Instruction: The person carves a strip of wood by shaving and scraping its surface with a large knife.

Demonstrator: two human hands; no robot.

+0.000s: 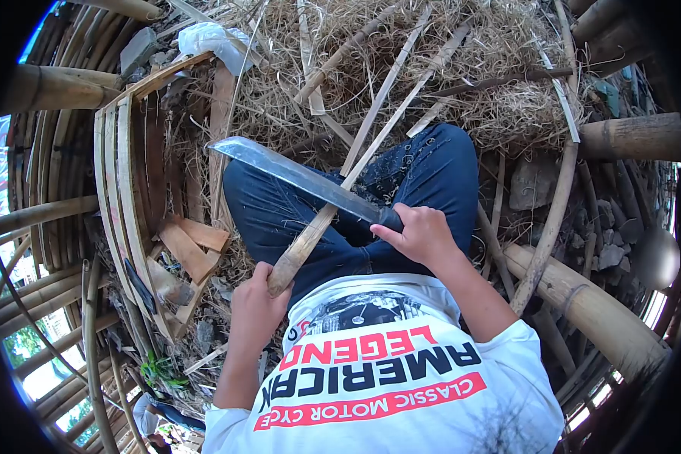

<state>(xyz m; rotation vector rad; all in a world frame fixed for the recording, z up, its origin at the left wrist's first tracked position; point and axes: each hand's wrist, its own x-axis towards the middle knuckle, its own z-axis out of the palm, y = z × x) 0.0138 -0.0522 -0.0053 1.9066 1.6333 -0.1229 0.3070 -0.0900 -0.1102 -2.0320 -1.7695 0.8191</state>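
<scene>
**Machete laid across a wooden strip, one in each hand**

A person in a printed white T-shirt sits before me, dark-trousered knees spread wide, among dry shavings and split wood. The left hand has its fingers curled closed around the strip's thick near end. The right hand is also closed, wrapped on the machete's black handle, with the thumb lying toward the blade.

The strip is held over the lap. Its long axis slants from the left fist forward and to the person's right, passing beneath the blade; beyond, it seems to run on as a thin length past the knees. The machete points the other way, from the right fist forward and to the left, its tip above the left knee. The two make an X between the legs, and that crossing lies nearer the right hand than the left. I cannot tell whether steel touches wood there.

To the person's left stands a curved frame of slats; to the right lies a thick bamboo pole.
</scene>
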